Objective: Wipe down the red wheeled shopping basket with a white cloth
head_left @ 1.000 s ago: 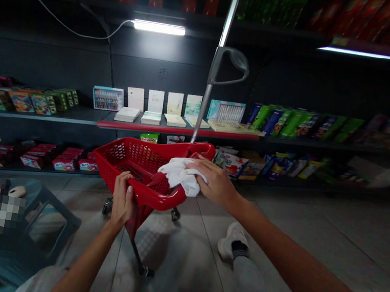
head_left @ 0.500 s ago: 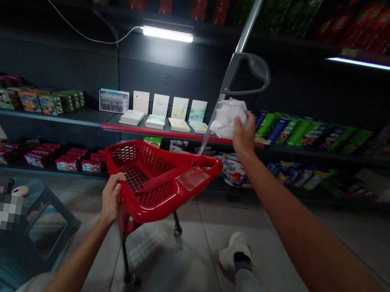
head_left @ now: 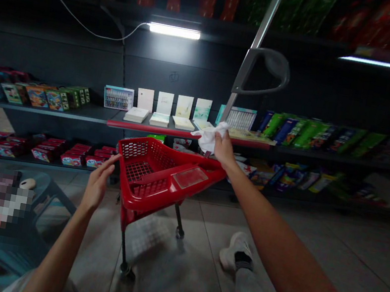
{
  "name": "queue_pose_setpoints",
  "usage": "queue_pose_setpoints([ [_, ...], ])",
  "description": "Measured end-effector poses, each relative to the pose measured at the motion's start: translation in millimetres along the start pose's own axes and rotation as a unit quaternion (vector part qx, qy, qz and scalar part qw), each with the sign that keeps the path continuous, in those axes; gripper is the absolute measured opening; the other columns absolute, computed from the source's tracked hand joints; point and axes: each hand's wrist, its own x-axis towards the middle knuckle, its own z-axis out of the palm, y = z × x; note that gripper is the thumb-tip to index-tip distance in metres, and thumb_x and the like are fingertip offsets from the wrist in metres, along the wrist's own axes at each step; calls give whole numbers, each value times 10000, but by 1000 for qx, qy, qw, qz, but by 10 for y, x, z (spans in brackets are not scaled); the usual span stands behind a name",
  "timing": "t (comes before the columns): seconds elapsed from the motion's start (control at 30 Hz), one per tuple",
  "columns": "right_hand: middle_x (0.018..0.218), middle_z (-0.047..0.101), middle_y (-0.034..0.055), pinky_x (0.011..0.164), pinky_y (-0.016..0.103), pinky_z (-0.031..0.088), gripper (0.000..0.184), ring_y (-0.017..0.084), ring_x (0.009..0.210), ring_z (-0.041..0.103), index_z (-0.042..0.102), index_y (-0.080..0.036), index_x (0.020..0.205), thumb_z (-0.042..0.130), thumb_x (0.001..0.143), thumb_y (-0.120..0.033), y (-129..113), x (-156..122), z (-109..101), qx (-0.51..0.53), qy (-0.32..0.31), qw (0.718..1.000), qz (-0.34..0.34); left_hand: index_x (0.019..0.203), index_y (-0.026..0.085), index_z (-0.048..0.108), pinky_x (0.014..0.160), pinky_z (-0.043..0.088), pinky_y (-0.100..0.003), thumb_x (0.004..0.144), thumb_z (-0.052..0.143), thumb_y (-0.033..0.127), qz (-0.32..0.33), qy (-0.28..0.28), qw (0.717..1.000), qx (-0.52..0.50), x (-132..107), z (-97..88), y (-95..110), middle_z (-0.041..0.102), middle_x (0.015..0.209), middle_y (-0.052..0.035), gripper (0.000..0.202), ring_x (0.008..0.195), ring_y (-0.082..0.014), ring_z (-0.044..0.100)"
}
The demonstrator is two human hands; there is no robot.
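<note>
Head view, right hand: here it is, the person's right hand [head_left: 224,147], fingers closed around a crumpled white cloth [head_left: 208,138], a firm-looking bunch with one loose corner poking out to the left.
Cloth: right up against the lower stretch of the straight silver metal pole [head_left: 245,64], just above the cart's rim; whether it goes all the way round, I cannot tell.
Pole: leaning to the right as it rises, with a looped dark grey plastic handle [head_left: 284,81] well above the cloth.
Left hand: over on the other side, the left hand [head_left: 98,183] is loosely open, fingers nearly straight, holding nothing, fingertips right at the basket's left rim; contact is too fine to call.
Cart: the glossy red plastic basket cart [head_left: 149,203] stands between the two arms on thin dark wheeled legs, a scuffed rectangular panel [head_left: 190,177] on its top.
Shelf behind: pale thin booklets [head_left: 164,104] stand upright behind flat stacks, lit by a glowing white tube lamp [head_left: 175,31].
Floor: a white shoe [head_left: 235,249] to the cart's right.
</note>
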Motion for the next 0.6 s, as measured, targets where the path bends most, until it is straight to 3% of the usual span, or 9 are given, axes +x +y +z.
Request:
queue_pose_setpoints([
  [0.1, 1400, 640, 213, 1168, 491, 432, 583, 326, 1335, 596, 526, -143, 1379, 336, 1015, -557, 23, 9, -21, -13, -29, 999, -4, 1232, 230, 734, 1258, 363, -511, 1001, 527, 481, 91, 11, 992, 88, -108, 66, 540, 716, 1361, -71, 399, 1394, -282, 573],
  [0.2, 1359, 654, 246, 1157, 528, 434, 562, 357, 1297, 613, 544, -114, 1342, 368, 1001, -523, 20, -11, -50, -24, -43, 999, 7, 1211, 260, 733, 1171, 468, -506, 1017, 507, 411, 168, -21, 968, 183, -343, 382, 997, 725, 1305, -69, 334, 1278, -280, 640],
  [0.27, 1352, 655, 253, 1151, 548, 435, 555, 374, 1295, 609, 549, -117, 1332, 372, 995, -521, 18, -49, -61, -28, -34, 999, 13, 1231, 286, 730, 1109, 505, -520, 979, 570, 391, 212, -46, 952, 217, -488, 632, 1155, 736, 1263, -78, 316, 1218, -308, 659],
  [0.33, 1337, 661, 253, 1135, 566, 445, 556, 387, 1282, 616, 557, -130, 1320, 365, 992, -536, 13, -93, -74, -34, -27, 999, 19, 1208, 284, 742, 986, 543, -514, 922, 649, 400, 222, -13, 941, 254, -577, 809, 1195, 754, 1196, -101, 322, 1114, -336, 684],
  [0.4, 1309, 673, 250, 1119, 576, 456, 571, 396, 1256, 631, 568, -141, 1303, 358, 990, -569, 4, -139, -103, -40, -30, 999, 23, 995, 270, 779, 793, 546, -451, 925, 644, 416, 206, 10, 928, 310, -606, 866, 1162, 779, 972, -101, 211, 875, -306, 701],
  [0.5, 1263, 698, 225, 1113, 573, 463, 599, 392, 1247, 636, 581, -169, 1277, 354, 988, -642, -26, -220, -183, -40, -28, 999, 7, 591, 249, 646, 594, 416, -371, 970, 574, 457, 189, -3, 904, 384, -589, 769, 1084, 671, 604, -68, 438, 570, -230, 598],
  [0.6, 1202, 720, 193, 1110, 537, 474, 606, 369, 1230, 643, 599, -198, 1234, 337, 997, -690, -80, -333, -286, -39, -19, 999, -29, 520, 236, 585, 573, 339, -346, 978, 559, 467, 199, -18, 894, 401, -553, 597, 1028, 652, 558, -62, 514, 534, -199, 571],
])
